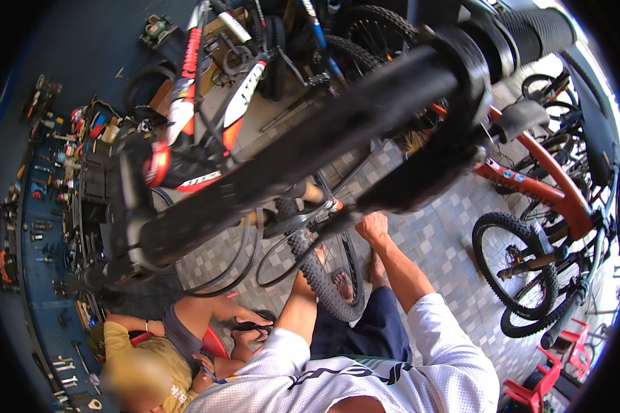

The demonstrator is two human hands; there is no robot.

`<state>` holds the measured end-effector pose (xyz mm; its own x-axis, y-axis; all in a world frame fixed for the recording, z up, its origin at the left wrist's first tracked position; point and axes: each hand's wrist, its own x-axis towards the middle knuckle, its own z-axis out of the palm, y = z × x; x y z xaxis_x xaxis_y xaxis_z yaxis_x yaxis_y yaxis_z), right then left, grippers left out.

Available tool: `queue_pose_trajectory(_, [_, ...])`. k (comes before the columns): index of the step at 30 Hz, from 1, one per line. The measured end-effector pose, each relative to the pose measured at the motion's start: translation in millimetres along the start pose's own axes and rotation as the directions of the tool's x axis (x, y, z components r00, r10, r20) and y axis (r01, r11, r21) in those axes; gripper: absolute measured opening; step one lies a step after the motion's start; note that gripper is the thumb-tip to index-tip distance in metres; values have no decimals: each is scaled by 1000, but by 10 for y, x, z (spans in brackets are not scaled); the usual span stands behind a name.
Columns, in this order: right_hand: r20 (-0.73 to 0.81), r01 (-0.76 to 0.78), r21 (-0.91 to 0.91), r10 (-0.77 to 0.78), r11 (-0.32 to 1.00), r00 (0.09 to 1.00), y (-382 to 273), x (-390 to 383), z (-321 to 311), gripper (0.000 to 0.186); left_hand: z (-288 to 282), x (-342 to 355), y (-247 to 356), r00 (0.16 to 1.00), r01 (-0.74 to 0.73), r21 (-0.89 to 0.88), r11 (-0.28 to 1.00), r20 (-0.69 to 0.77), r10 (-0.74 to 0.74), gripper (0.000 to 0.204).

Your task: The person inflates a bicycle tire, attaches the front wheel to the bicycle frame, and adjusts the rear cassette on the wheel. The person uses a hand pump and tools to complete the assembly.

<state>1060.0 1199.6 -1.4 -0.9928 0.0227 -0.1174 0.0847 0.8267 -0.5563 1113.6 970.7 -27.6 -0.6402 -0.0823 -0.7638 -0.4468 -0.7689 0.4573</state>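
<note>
Far left: blue tool board [41, 268] hung with assorted hand tools, a row of spanners [65, 372] at lower left. Lower left: one co-worker [173, 354] in a yellow top and dark shorts, next to a red seat [215, 342]. Upper left: red, white and black bicycle frame [182, 117]. From left of centre to upper right: black handlebar [303, 151], large in the foreground, crossing the view at a slant and hiding part of what lies beyond. Centre: the person's left hand [319, 253], mostly hidden behind tyre and spokes, grip cannot be told; then the bicycle wheel [315, 286], knobbly black tyre, standing tilted between the two forearms; then the right hand [373, 227], just beside the wheel, fingers seemingly curled, anything within them not visible. Hands apart from each other. Right of centre: floor [437, 213] of small grey and brown tiles. Right: orange bicycle [577, 213], knobbly-tyred, others behind it. Lower right: red plastic chairs [536, 385].
</note>
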Motion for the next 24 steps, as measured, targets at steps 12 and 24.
queue_pose_trajectory(12, [171, -112, -196, 146, 974, 974, 48, 198, -53, 34, 933, -1613, 918, 897, -203, 15, 979, 403, 180, 48])
queue_pose_trajectory(24, [288, -99, -221, 162, 970, 944, -45, 184, 3, 34, 999, -1416, 1010, 895, -114, 44, 992, 438, 84, 74])
